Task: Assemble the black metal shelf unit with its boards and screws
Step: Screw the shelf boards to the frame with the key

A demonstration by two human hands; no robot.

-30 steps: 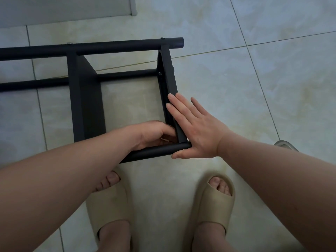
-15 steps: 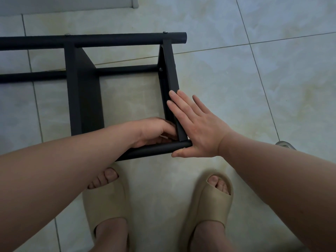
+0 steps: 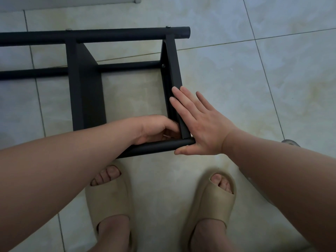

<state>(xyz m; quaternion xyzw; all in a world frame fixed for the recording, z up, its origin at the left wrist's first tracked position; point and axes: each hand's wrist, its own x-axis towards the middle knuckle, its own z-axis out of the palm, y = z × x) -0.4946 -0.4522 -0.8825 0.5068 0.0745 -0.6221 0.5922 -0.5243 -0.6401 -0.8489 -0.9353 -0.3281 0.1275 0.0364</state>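
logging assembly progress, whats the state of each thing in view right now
shelf frame, lying on its side on the floor
end board, fitted between the tubes
far-tube screws, seated
left hand, curled in the near corner, pinching a small metal piece
right hand, flat, pressing the end board's outer face

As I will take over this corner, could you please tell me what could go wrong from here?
The left hand appears to pinch a silver part in the corner, half hidden; it could slip and drop. The right hand only presses flat on the board and tube, so the joint may shift. Toes in open slippers sit close by the tube.
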